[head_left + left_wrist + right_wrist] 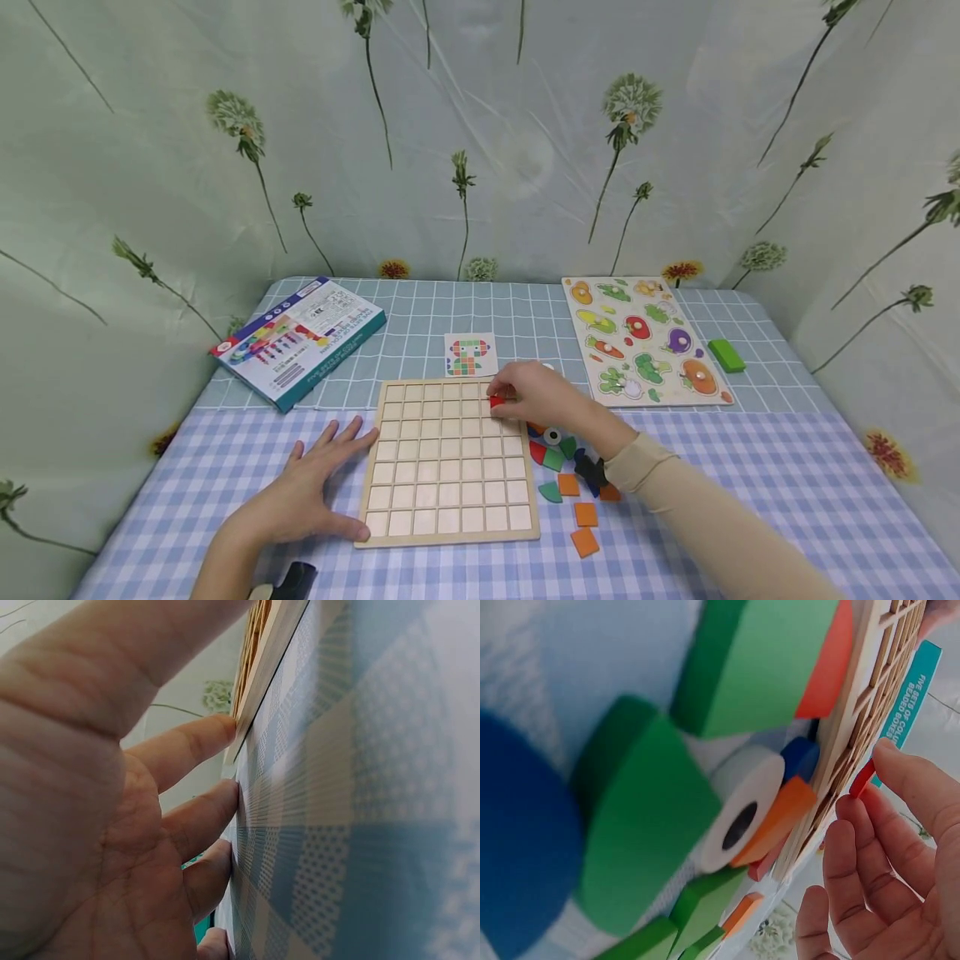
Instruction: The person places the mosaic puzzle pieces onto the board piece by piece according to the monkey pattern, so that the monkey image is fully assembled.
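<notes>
A wooden grid board (448, 543) with rows of square cells lies on the checked cloth. My left hand (307, 487) is spread at its left side, with the thumb and index finger touching the frame. My right hand (543, 396) pinches a small red piece (497, 402) between thumb and fingers over the board's top right cells. In the right wrist view the red piece (862, 778) shows edge-on between the fingertips, above the board's frame (847, 724). A pattern card (471, 355) with a colored mosaic figure lies just behind the board.
Loose pieces lie right of the board: several orange squares (586, 514), green quarter shapes (550, 492) and a white ring piece (552, 436). A boxed set (300, 342) is at back left. A vegetable puzzle board (648, 342) and a green block (726, 356) stand back right.
</notes>
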Motion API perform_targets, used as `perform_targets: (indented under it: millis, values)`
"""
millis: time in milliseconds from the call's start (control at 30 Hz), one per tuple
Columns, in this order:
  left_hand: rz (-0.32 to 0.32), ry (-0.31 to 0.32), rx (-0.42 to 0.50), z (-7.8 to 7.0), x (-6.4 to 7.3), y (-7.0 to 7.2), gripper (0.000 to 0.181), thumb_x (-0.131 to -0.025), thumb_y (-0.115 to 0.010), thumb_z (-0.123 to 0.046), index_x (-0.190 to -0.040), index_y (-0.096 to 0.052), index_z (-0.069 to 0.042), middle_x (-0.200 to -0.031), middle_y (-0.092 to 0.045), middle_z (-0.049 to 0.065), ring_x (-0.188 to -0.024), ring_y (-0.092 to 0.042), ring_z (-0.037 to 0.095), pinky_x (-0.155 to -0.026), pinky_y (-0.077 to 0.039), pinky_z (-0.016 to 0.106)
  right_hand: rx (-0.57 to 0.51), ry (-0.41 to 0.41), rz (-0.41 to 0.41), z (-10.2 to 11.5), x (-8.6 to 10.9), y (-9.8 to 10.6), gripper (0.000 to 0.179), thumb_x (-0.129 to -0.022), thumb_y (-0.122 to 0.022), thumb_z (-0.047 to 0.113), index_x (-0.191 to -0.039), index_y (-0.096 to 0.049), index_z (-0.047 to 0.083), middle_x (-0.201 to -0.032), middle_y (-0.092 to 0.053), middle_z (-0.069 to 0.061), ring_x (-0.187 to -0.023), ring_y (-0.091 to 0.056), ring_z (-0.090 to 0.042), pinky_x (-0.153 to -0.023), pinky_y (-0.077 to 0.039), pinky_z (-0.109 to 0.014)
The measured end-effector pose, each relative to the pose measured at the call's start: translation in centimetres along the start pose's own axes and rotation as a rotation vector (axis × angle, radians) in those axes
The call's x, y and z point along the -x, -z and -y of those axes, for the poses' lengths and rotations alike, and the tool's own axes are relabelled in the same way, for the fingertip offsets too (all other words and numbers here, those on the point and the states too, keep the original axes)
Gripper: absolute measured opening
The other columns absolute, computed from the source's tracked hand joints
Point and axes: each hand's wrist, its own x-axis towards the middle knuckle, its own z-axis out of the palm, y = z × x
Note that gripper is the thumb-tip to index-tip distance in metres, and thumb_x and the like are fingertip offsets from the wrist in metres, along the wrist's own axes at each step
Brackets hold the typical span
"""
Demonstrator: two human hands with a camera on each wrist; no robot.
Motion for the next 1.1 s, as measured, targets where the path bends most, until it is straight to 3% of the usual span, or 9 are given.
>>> perform_targets:
  millis: [700,1100]
  values:
    - [0.006,-0.001,0.009,0.4,-0.1,-0.1,0.123,-0.059,-0.1,-0.056,-0.165,-0.044,-0.029,-0.178,-0.024,0.019,-0.163,-0.004,0.059,-0.118,0.006,0.088,0.054,0.066,0.001,0.4,-1.0,-0.8,0.02,-0.095,-0.084,0.025,-0.109,-0.08,0.012,-0.097,-0.071,0.003,-0.082,-0.059,-0.005,-0.077,-0.055,-0.02]
    - [0.007,-0.004,0.013,0.3,0.0,0.0,0.123,-0.06,-0.1,-0.055,-0.165,-0.044,-0.029,-0.179,-0.024,0.019,-0.163,-0.003,0.059,-0.117,0.007,0.088,0.009,0.026,0.022,0.3,-1.0,-0.6,0.014,-0.095,-0.084,0.024,-0.104,-0.079,0.014,-0.093,-0.067,0.004,-0.082,-0.056,-0.009,-0.075,-0.052,-0.021]
